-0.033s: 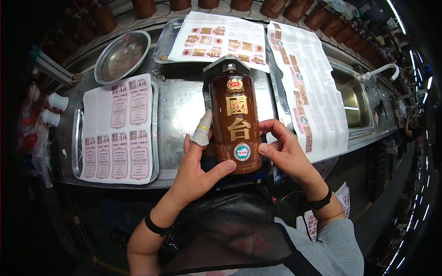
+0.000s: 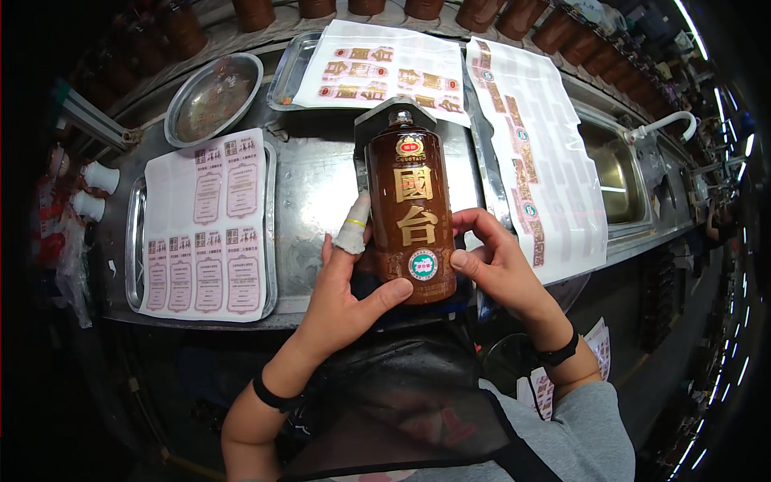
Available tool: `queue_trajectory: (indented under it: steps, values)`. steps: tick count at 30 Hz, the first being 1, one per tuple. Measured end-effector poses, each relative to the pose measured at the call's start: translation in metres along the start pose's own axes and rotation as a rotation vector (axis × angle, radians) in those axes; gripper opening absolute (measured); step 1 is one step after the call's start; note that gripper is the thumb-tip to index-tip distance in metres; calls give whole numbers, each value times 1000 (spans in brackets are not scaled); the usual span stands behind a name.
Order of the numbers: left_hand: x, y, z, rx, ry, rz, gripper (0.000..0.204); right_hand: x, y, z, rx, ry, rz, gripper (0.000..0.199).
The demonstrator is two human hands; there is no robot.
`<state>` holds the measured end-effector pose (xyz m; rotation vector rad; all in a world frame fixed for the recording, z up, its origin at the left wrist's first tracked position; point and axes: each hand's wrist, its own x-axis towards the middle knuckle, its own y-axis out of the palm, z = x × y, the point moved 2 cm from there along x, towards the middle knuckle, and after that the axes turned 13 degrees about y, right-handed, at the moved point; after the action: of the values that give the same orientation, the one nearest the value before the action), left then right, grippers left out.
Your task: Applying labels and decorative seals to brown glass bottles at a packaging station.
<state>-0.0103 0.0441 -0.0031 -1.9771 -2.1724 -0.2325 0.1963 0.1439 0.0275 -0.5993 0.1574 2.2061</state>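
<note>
Left hand (image 2: 345, 293) cupped, thumb extended; right hand (image 2: 498, 269) curled, grip closed

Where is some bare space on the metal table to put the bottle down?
Bare metal shows between the left label tray and the bottle, in front of the top tray. A small patch lies beside the round bowl. The right side is crowded: a long label sheet, then the sink.

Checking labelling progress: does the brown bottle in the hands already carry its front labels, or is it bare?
Labelled: the brown bottle shows gold characters, a red neck label and a round lower sticker on its front.
</note>
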Motion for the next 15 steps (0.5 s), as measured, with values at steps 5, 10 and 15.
queue_trajectory:
  steps: [5, 10, 15]
  values:
    - [0, 0, 0, 7, -8, 10, 101, -1, 2, 1, 0, 15, 10, 49]
    - [-2, -1, 1, -36, -1, -7, 98, -1, 2, 0, 7, 11, -1, 46]
    - [-1, -2, 4, -215, -38, -63, 86, 0, 3, -1, 61, -20, 10, 46]
